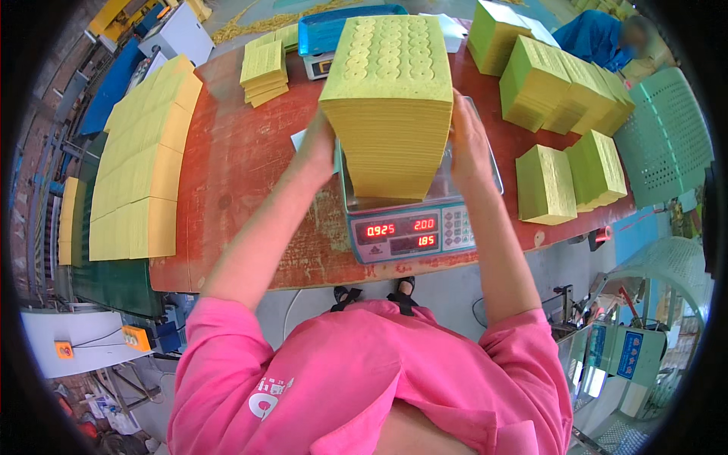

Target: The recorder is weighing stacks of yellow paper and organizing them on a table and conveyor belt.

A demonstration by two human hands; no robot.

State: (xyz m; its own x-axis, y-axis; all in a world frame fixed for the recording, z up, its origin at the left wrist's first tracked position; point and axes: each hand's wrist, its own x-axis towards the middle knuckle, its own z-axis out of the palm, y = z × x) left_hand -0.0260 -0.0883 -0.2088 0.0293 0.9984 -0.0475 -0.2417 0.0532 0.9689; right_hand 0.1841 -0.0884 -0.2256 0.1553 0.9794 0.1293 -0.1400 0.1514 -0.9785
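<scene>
A tall stack of yellow paper sheets (389, 106), its top sheet embossed with round marks, stands on the steel pan of a digital scale (413, 227) with a lit red display. My left hand (318, 148) presses flat against the stack's left side. On the opposite side my right hand (466, 140) presses in the same way. Both hands clasp the stack between them.
The scale sits near the front edge of a worn red table (243, 159). Rows of yellow stacks (140, 159) lie at the left, a small pile (264, 72) behind, more stacks (565, 83) and two bundles (569, 178) at right. A second blue scale (326, 45) stands behind. A person in blue (599, 34) works at far right.
</scene>
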